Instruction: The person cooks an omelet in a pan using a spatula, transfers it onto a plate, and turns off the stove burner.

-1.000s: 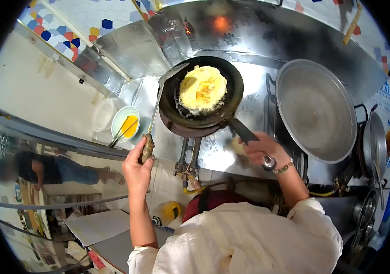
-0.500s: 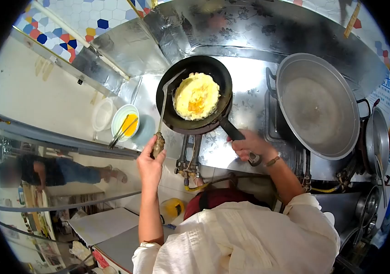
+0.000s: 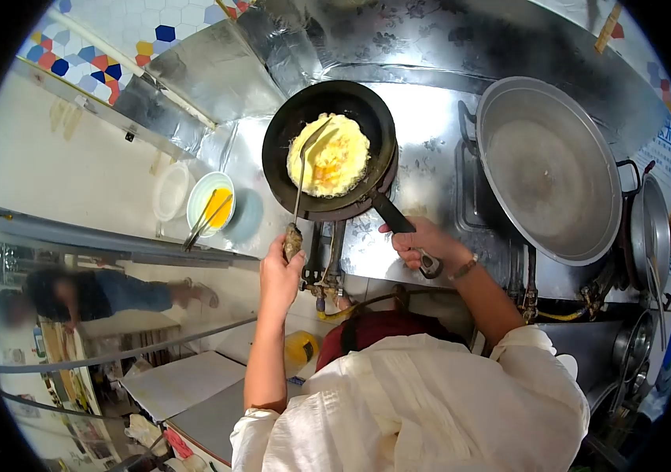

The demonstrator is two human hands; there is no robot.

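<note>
A black frying pan (image 3: pixel 279 149) sits over the left burner, its handle pointing toward me. In it lies a round yellow egg omelette (image 3: pixel 350 155) with ruffled edges and an orange patch in the middle. My right hand (image 3: pixel 439 242) is closed around the pan's handle. A long-handled spatula (image 3: pixel 300 182) is gripped in my left hand (image 3: pixel 279 277), its metal head overlapping the omelette's upper left part. Left of the pan, a pale bowl (image 3: pixel 196 191) contains beaten egg, with metal utensils (image 3: pixel 198 230) resting in it.
A large grey pot (image 3: pixel 548 169) with side handles stands on the right burner. Further right is a metal pan (image 3: pixel 652 232) with long utensils. A white container (image 3: pixel 173 191) stands beside the bowl. Glass at the left shows a person (image 3: pixel 99 295). Foil-like panels (image 3: pixel 430 47) line the back.
My left hand has moved right, bringing the spatula head from the pan's left rim onto the omelette. My right hand stays on the handle. The whole view has shifted slightly.
</note>
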